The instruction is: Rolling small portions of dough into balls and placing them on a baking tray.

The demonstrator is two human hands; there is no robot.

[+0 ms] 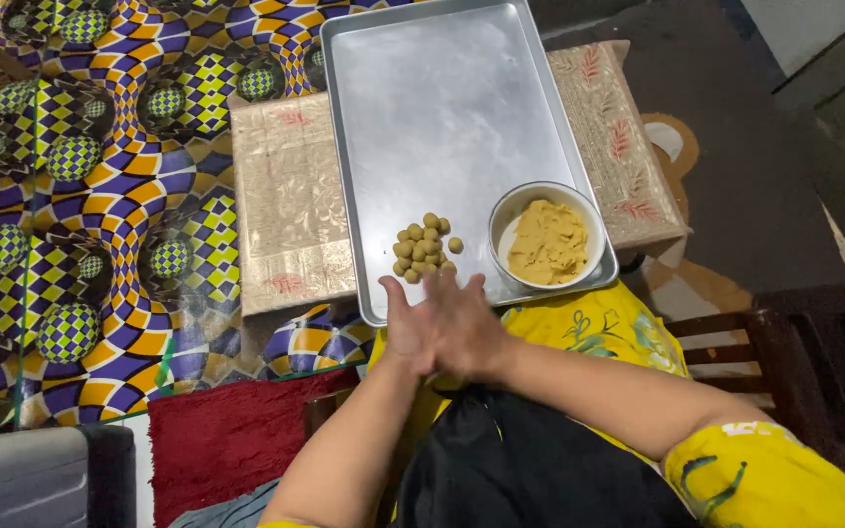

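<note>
My left hand (405, 330) and my right hand (462, 328) are pressed palm to palm just in front of the near edge of a large metal tray (442, 108). Whatever lies between the palms is hidden. On the tray, just beyond my fingertips, sits a cluster of several small yellow-brown dough balls (422, 246). To their right a white bowl (512, 210) holds a mass of the same yellowish dough (548, 242).
The tray rests on a low table covered by a beige patterned cloth (286, 205). A bright purple, yellow and orange patterned mat (80, 196) covers the floor at left, a red rug (227, 435) lies near me, and a dark wooden chair (784, 362) stands at right.
</note>
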